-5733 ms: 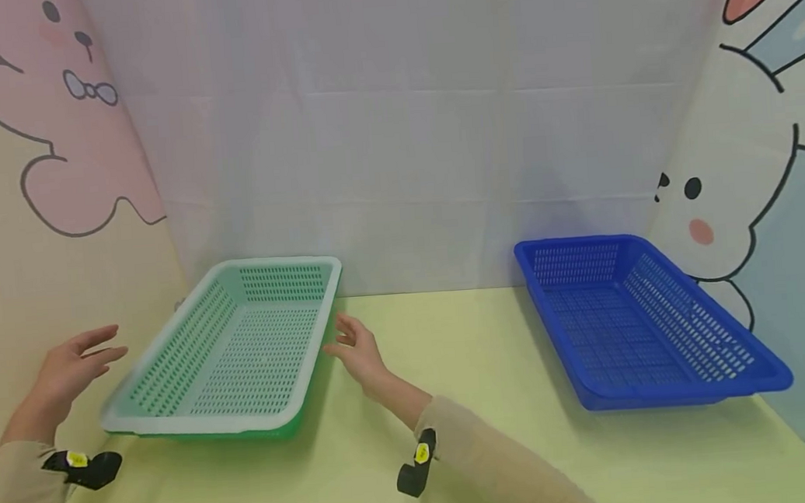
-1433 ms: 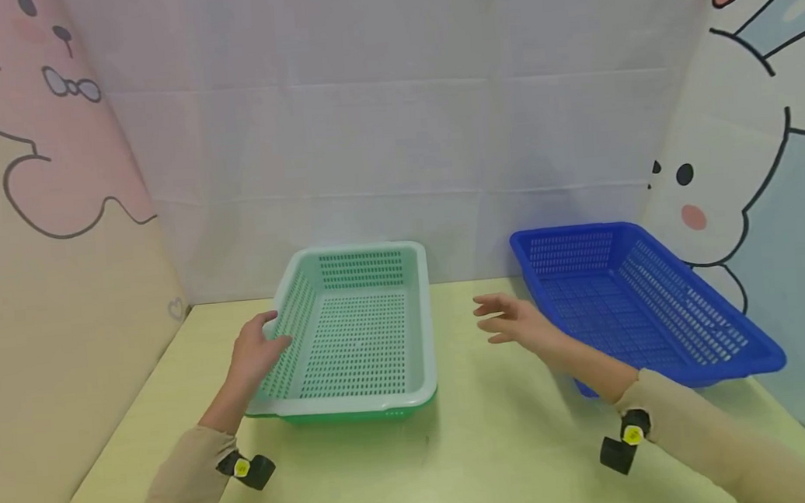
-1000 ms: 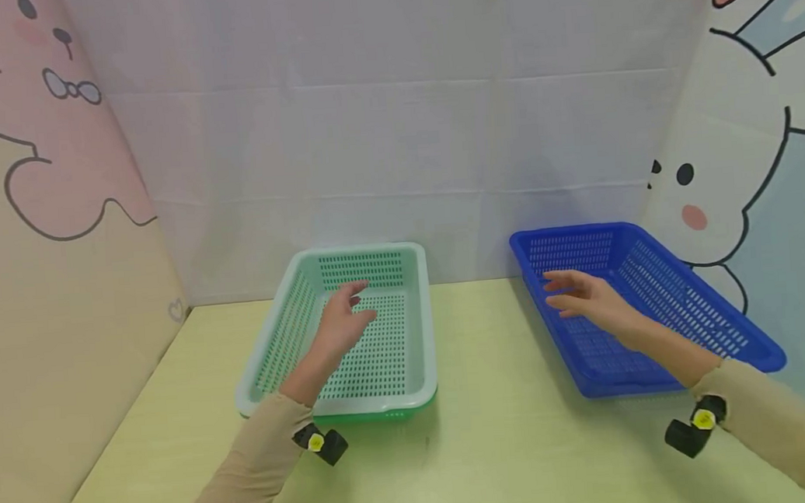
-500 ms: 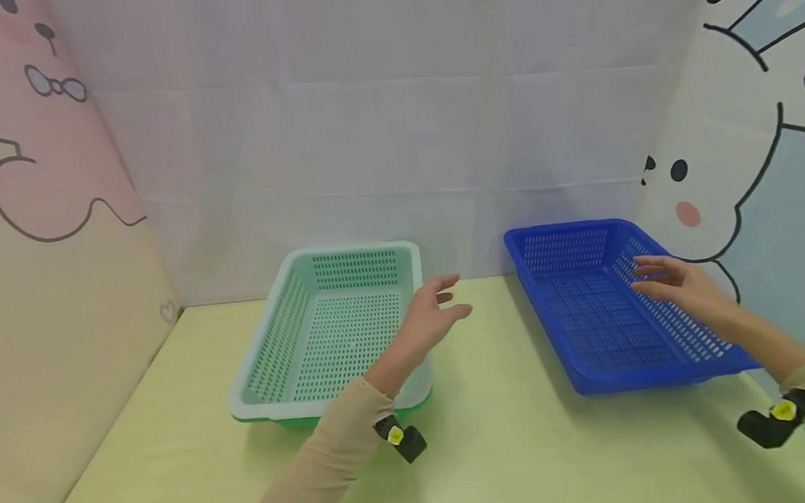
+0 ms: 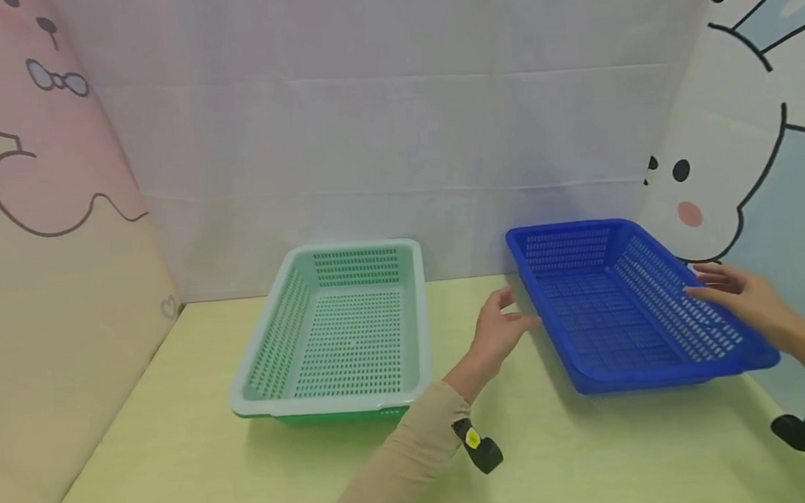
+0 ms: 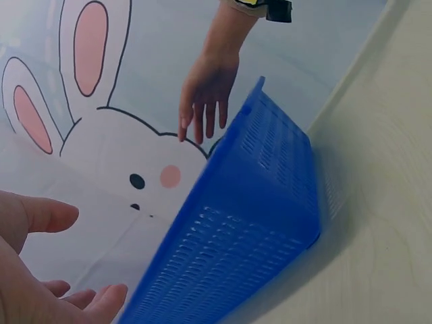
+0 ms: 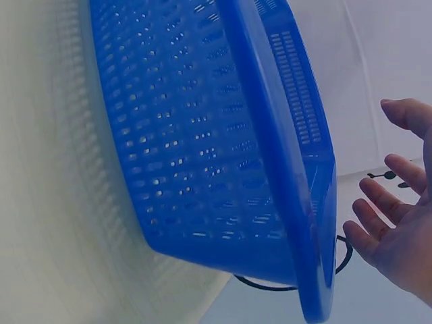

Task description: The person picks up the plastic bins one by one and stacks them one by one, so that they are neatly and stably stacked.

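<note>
A blue slotted plastic basket (image 5: 611, 323) rests at the right of the table, long and shallow. My left hand (image 5: 495, 334) hovers just off its left rim, fingers relaxed and apart with nothing held. Over the basket's right rim hangs my right hand (image 5: 745, 298), fingers loosely bent. In the right wrist view that hand (image 7: 401, 216) has spread fingers, with a gap between it and the blue rim (image 7: 277, 148). The left wrist view has the basket's near side (image 6: 236, 209) between the left hand (image 6: 47, 270) and the right hand (image 6: 212, 88). Both hands are empty.
A light green slotted basket (image 5: 417, 320) sits left of the blue one, with a darker green base (image 5: 337, 416) showing beneath it. The pale yellow table (image 5: 164, 455) meets a white curtain (image 5: 395, 143) at the back. Cartoon-printed panels (image 5: 791, 201) flank both sides.
The green basket was shifted from the far left toward the middle and let go. Both hands then moved right, the left across the green basket, to either side of the blue basket, which stays put.
</note>
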A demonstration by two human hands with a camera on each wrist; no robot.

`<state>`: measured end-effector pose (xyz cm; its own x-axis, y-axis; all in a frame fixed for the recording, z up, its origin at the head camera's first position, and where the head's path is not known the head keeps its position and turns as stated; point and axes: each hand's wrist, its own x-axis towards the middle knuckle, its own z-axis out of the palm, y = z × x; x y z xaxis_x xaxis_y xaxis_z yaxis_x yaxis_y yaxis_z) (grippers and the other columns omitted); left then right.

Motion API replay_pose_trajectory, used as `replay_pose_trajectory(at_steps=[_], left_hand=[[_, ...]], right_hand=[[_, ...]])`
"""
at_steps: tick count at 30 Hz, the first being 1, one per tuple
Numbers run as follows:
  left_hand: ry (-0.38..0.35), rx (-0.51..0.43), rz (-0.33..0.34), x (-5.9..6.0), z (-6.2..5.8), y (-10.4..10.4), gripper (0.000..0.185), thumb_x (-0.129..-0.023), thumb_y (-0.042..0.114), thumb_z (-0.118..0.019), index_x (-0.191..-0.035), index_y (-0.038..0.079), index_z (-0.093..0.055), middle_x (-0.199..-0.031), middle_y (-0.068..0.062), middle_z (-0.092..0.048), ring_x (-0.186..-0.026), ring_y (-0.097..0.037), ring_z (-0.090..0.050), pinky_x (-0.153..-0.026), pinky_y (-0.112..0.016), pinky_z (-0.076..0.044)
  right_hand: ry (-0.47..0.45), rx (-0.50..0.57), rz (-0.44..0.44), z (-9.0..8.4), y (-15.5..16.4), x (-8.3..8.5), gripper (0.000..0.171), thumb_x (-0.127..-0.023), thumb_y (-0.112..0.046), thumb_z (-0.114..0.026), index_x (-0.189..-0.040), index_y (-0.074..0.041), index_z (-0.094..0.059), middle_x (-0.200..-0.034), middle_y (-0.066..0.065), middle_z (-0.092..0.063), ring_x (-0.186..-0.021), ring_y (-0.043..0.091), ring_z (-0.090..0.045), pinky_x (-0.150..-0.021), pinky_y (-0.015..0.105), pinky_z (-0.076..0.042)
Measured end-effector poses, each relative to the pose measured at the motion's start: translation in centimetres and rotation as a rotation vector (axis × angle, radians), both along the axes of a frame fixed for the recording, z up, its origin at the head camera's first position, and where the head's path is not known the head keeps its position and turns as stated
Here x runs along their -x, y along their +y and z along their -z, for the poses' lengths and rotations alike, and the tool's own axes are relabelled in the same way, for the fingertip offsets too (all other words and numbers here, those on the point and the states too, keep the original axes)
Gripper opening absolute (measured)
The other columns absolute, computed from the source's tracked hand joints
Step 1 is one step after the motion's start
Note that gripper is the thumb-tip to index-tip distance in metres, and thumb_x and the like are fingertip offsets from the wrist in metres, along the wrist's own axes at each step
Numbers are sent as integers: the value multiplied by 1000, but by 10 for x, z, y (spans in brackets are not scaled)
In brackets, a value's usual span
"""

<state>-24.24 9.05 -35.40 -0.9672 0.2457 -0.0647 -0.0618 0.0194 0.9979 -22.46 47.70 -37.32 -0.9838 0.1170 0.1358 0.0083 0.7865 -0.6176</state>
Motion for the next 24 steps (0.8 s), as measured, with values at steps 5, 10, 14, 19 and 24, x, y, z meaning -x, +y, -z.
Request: replay_pose_trajectory(at_steps=[5,10,14,19,24], left_hand=[[-38,-38,-1,9,17,14,59,-76,7,-71,-130,8,-45,-122,-6,-54,-107,-23,-56,-91,-37,-47],[-64,-55,24,14,32,25,59,-77,8,-70,-130,5,-45,-116,-7,-56,-98,-22,-60,-84,-34,-50],[-75,-50,51,12,40,34,60,-78,9,-70,-131,5,-44,-120,-10,-55,-98,-24,-60,-84,-35,-51],[-70,-65,62,9,47,41,61,-78,8,-70,-132,5,-43,-119,-11,-55,-97,-24,-60,-83,-35,-51],[-79,-60,39,4,46,50,60,-76,6,-71,-130,5,-44,-114,-9,-56,-98,-24,-59,-81,-34,-52]], right_hand=[[-43,2,7,8,15,3,69,-91,-41,-51,-146,-12,-21,-130,15,-45,-106,18,-48,-85,58,-38],[-79,46,85,18,26,3,73,-92,-45,-46,-148,-15,-10,-134,38,-26,-115,52,-29,-87,71,-25],[-101,18,118,20,28,-5,74,-92,-46,-44,-147,-11,-8,-135,32,-31,-115,50,-33,-86,72,-25],[-136,37,108,26,34,-12,72,-92,-48,-42,-148,-20,-7,-144,17,-31,-120,52,-28,-84,74,-23],[-223,111,124,33,47,-9,78,-91,-53,-40,-147,-14,-4,-144,29,-20,-118,48,-36,-87,64,-35]])
